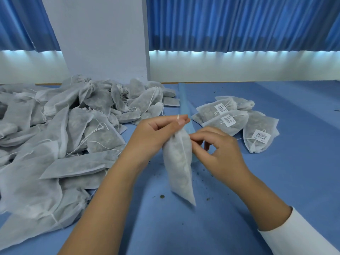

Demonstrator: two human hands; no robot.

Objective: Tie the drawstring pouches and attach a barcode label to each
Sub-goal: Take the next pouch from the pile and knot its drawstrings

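Observation:
A white drawstring pouch (179, 162) with dark filling hangs upright above the blue table (276, 181). My left hand (156, 133) pinches its gathered top and a loop of white string between thumb and fingertips. My right hand (219, 146) is beside the pouch's upper right edge, fingers curled, thumb and forefinger pinching at the pouch's neck. A big heap of unlabelled pouches (64, 135) lies to the left. Three pouches with barcode labels (237, 122) lie on the right, behind my right hand.
A light blue strip (185, 111) lies on the table behind the held pouch. Dark crumbs (161, 196) are scattered on the cloth near the pouch's bottom. A white pillar (103, 39) and blue curtains stand behind the table.

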